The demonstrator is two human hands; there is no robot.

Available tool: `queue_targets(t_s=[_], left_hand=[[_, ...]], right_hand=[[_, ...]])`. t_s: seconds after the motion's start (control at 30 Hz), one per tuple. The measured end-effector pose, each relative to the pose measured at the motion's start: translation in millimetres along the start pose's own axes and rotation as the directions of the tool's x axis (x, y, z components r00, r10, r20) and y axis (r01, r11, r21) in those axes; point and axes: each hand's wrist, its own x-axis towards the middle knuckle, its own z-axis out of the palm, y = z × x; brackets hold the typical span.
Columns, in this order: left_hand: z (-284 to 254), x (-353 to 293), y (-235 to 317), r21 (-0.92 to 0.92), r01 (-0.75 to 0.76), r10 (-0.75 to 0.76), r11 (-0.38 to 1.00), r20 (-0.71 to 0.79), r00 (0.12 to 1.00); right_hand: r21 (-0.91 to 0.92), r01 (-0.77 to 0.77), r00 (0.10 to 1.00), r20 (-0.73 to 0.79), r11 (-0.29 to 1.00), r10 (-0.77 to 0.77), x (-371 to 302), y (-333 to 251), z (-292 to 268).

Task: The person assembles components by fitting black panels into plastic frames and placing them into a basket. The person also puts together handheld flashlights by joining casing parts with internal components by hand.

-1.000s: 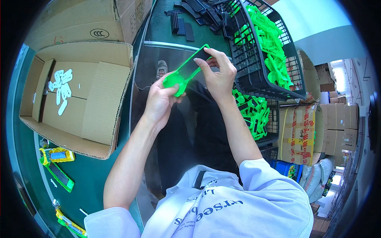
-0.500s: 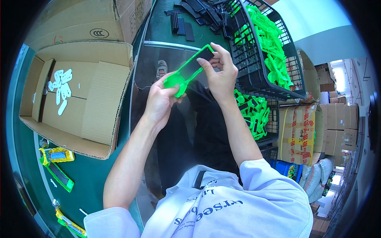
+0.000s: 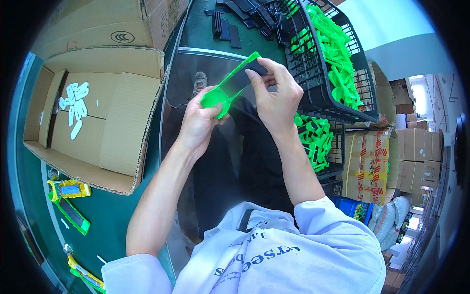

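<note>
My left hand grips the rounded, cup-like end of a bright green plastic frame, its thumb pressing inside the hollow. The frame points away and to the right, above my lap. A flat black panel lies along the frame's long opening. At the far end my right hand pinches the panel, thumb on its face and fingers curled behind. Those fingers hide part of the frame's right side, so how deep the panel sits cannot be made out.
Far ahead, loose black panels lie on the green table. At right, a black crate of green parts stands above another crate. An open cardboard box with small white pieces is at left, near yellow-green assemblies.
My right hand has shifted slightly right and toward me. The panel's far end now looks more tilted against the green frame. My left hand keeps its grip.
</note>
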Motion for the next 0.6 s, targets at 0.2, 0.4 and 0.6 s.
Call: queue_targets(t_s=[0.2, 0.4, 0.6], left_hand=[[2, -4, 1, 0.002, 0.005, -0.005, 1.0, -0.018, 1.0], [3, -4, 0, 0.065, 0.013, -0.01, 0.998, -0.038, 0.999], [-3, -4, 0, 0.094, 0.068, -0.06, 0.993, -0.087, 0.994]], right_hand=[[-0.061, -0.064, 0.996, 0.059, 0.996, 0.067, -4, 14, 6], [-0.122, -0.251, 0.954, 0.134, 0.96, 0.266, -15, 21, 3], [-0.306, -0.025, 0.989, 0.13, 0.952, 0.067, -7, 13, -11]])
